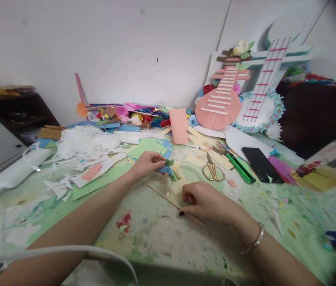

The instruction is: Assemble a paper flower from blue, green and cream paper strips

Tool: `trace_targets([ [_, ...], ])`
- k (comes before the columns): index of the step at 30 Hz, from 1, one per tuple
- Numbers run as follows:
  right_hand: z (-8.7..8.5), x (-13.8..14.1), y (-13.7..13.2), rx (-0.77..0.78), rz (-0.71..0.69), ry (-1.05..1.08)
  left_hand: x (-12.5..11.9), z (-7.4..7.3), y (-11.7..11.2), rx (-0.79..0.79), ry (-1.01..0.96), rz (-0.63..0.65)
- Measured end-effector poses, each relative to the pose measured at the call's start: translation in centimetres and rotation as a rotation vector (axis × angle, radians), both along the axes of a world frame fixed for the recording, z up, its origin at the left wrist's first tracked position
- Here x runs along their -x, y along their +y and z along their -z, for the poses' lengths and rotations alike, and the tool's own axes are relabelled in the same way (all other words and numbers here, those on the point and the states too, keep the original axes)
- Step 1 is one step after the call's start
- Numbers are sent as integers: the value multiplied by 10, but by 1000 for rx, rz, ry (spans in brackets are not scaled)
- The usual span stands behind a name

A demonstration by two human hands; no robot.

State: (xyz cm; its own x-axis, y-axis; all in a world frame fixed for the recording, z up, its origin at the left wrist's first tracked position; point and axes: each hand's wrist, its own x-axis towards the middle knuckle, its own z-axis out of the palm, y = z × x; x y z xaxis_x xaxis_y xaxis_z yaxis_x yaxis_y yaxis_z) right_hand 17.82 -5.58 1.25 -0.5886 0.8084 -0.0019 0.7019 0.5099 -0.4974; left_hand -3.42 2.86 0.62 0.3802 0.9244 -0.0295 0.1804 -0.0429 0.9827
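My left hand [150, 163] is closed, its thumb and fingers pinching a small bunch of green and blue paper pieces [169, 170] above the table. Cream paper scraps lie just behind that bunch. A thin wooden stick [162, 193] slants across the tabletop in front of me. Curled over its near half is my right hand [202, 202], with the thumb tip against the stick; the hand partly covers it. One tiny white scrap [167, 194] lies beside the stick. Gold-handled scissors [213, 171] rest just beyond my right hand.
A green utility knife [239, 167] and a black phone [261, 163] lie at the right. Green paper sheets [145, 147] and white shredded paper [84, 141] are at the left. Behind stand a pink paper lute [220, 105] and a white one. A white cable [96, 249] crosses the front left.
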Motion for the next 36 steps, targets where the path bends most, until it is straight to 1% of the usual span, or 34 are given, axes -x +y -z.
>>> trace_targets([
  [2,3,4,-2,-24,1,-24,1,0,2,38,-38,-10],
  [6,5,12,-8,-104,20,-74,3,2,4,89,-87,13],
  [9,7,21,-13,-201,86,-125,5,3,7,94,-98,17],
  [11,9,26,-14,-237,87,-170,6,3,8,85,-96,10],
  [14,10,32,-15,-280,-8,-204,7,3,9,57,-47,-14],
  [17,9,39,-24,-376,-71,-203,1,10,8,-26,64,-89],
  [18,10,44,-30,-405,-97,-182,-2,14,8,-79,99,-125],
  [19,11,49,-37,-424,-154,-132,-7,19,9,-139,123,-164],
  [21,18,62,-53,-507,-325,-75,-15,27,10,-273,178,-223],
  [23,28,74,-66,-579,-449,-88,-22,35,12,-396,214,-207],
  [24,32,78,-71,-576,-448,-111,-24,37,13,-427,219,-193],
  [27,36,80,-77,-566,-497,-134,-24,42,18,-392,176,-183],
  [29,32,78,-78,-554,-557,-97,-22,43,19,-348,123,-161],
  [31,26,75,-78,-482,-614,-9,-20,42,19,-285,59,-140],
  [32,24,75,-78,-429,-616,56,-20,40,18,-252,31,-131],
  [33,22,74,-78,-380,-586,136,-19,39,18,-223,6,-124],
  [34,21,74,-78,-347,-519,230,-19,37,17,-198,-14,-118],
  [36,18,74,-74,-332,-294,453,-18,33,16,-151,-47,-120],
])
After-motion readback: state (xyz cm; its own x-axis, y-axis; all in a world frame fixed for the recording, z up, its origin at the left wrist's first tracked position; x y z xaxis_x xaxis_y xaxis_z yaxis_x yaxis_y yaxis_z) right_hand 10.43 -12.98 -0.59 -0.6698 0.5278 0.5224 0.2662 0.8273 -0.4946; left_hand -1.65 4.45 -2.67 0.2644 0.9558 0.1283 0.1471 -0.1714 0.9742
